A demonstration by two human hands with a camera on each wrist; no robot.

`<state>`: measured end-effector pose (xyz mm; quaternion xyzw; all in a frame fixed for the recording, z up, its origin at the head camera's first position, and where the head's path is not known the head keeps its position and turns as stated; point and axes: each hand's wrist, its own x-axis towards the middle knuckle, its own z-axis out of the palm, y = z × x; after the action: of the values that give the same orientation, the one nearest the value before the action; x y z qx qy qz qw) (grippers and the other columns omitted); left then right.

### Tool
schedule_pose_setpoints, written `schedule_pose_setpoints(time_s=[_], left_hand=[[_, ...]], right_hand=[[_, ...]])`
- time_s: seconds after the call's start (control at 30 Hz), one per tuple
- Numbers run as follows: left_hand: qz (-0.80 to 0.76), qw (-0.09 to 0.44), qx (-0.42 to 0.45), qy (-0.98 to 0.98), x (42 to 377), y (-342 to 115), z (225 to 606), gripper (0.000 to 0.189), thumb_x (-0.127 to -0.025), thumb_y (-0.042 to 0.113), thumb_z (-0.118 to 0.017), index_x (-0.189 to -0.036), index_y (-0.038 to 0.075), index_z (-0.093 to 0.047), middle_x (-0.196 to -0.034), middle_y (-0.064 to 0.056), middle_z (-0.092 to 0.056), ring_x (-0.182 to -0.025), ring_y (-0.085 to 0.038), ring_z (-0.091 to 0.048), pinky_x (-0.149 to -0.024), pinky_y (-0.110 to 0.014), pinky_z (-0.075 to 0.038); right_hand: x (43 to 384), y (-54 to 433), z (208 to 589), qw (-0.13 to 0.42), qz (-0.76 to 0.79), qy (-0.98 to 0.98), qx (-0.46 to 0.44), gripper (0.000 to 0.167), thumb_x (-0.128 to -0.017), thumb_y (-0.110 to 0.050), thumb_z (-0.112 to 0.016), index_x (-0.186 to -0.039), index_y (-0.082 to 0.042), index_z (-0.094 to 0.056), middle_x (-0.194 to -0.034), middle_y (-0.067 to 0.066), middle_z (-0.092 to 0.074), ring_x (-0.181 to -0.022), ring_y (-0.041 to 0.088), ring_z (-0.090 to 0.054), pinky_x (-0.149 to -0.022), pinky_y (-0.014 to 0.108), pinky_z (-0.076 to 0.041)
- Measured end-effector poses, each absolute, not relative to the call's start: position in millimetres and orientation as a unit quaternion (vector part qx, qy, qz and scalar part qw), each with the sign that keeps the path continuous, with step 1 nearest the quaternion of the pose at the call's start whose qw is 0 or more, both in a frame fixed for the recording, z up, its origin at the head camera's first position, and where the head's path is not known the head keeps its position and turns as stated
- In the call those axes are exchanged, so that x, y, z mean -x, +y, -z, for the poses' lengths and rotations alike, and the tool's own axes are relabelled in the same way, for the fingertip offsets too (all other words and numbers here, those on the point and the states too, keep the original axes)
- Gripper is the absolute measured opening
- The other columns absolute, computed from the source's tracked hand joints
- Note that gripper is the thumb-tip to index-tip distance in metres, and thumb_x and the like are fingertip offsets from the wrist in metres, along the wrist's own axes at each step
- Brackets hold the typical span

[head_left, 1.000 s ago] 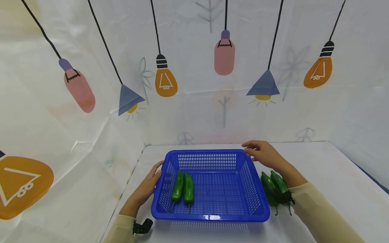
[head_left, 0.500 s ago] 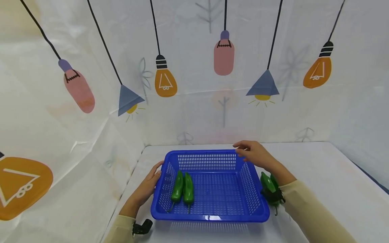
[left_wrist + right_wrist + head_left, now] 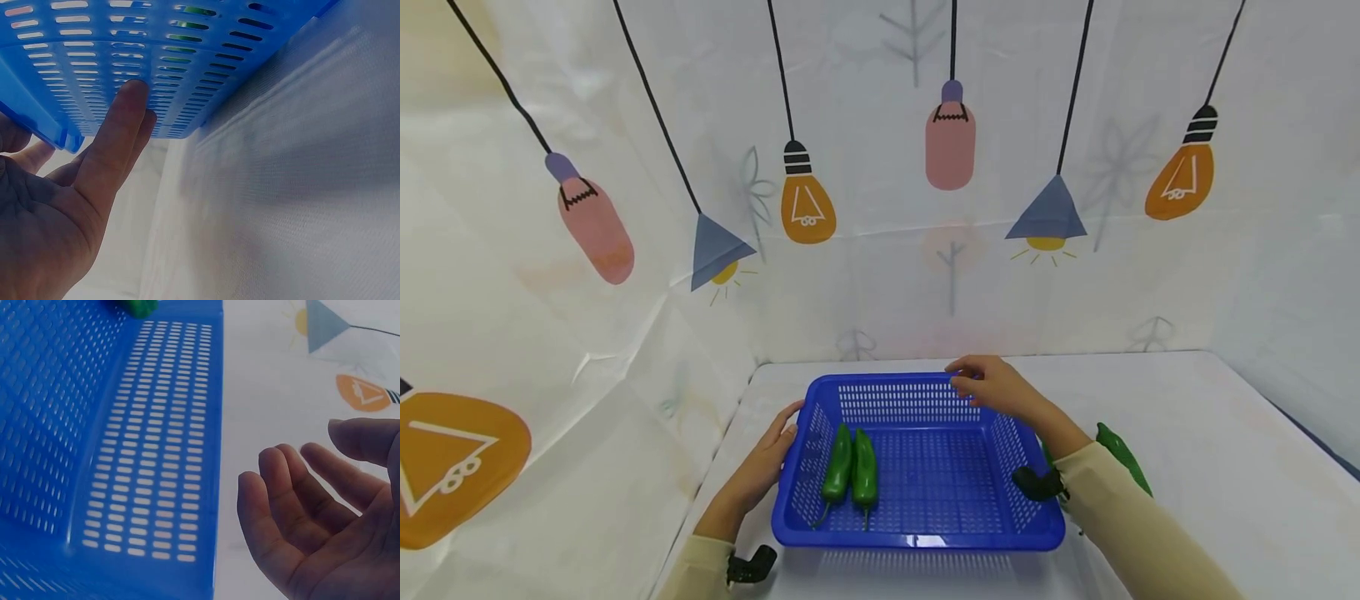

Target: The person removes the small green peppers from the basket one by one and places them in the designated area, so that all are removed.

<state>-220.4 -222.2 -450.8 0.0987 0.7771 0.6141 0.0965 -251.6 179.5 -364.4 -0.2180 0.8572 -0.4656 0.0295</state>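
A blue plastic basket (image 3: 925, 483) with slotted walls stands on the white table. Two green peppers, a left one (image 3: 838, 467) and a right one (image 3: 865, 471), lie side by side in its left part. My left hand (image 3: 763, 458) is at the basket's left side; in the left wrist view its straight fingers (image 3: 119, 131) touch the outer wall. Near the far rim, toward the right, hovers my right hand (image 3: 996, 387). Its loosely curved fingers (image 3: 275, 506) hold nothing, and the right wrist view shows them apart from the basket.
To the basket's right, a green pepper (image 3: 1123, 457) lies on the table (image 3: 1210, 433), partly behind my right sleeve (image 3: 1135, 517). More green shows between that sleeve and the basket. A white sheet (image 3: 880, 292) printed with lamps hangs behind and to the left.
My right hand has moved left along the basket's far rim, and its forearm now covers part of the peppers on the right. The left hand, basket and peppers inside stay put.
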Motion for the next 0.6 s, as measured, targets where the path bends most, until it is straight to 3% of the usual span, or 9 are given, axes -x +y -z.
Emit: schedule_pose_setpoints(time_s=[0.33, 0.47, 0.6], left_hand=[[-0.614, 0.093, -0.091, 0.779, 220.6, -222.7, 452.4, 0.047, -0.113, 0.032, -0.03, -0.16, 0.027, -0.024, -0.145, -0.024, -0.048, -0.116, -0.038, -0.059, -0.091, -0.055, -0.05], [-0.613, 0.094, -0.093, 0.779, 221.0, -222.5, 452.4, 0.047, -0.113, 0.032, -0.03, -0.16, 0.027, -0.024, -0.145, -0.024, -0.048, -0.116, -0.037, -0.06, -0.091, -0.055, -0.051], [-0.614, 0.098, -0.094, 0.778, 221.0, -222.3, 451.4, 0.047, -0.113, 0.032, -0.03, -0.16, 0.027, -0.024, -0.143, -0.025, -0.049, -0.113, -0.036, -0.061, -0.088, -0.052, -0.052]], right_hand=[[256.2, 162.4, 372.7, 0.05, 0.469, 0.854, 0.219, 0.037, -0.102, -0.014, -0.061, -0.131, 0.008, -0.06, -0.107, 0.015, -0.068, -0.088, 0.024, -0.067, -0.072, 0.04, -0.058], [256.8, 156.1, 376.1, 0.065, 0.468, 0.855, 0.212, 0.036, -0.102, -0.014, -0.06, -0.132, 0.006, -0.06, -0.105, 0.014, -0.067, -0.09, 0.025, -0.067, -0.077, 0.046, -0.057], [257.8, 149.7, 379.4, 0.071, 0.464, 0.857, 0.211, 0.036, -0.102, -0.014, -0.06, -0.133, 0.006, -0.06, -0.103, 0.011, -0.067, -0.096, 0.033, -0.068, -0.077, 0.048, -0.057]])
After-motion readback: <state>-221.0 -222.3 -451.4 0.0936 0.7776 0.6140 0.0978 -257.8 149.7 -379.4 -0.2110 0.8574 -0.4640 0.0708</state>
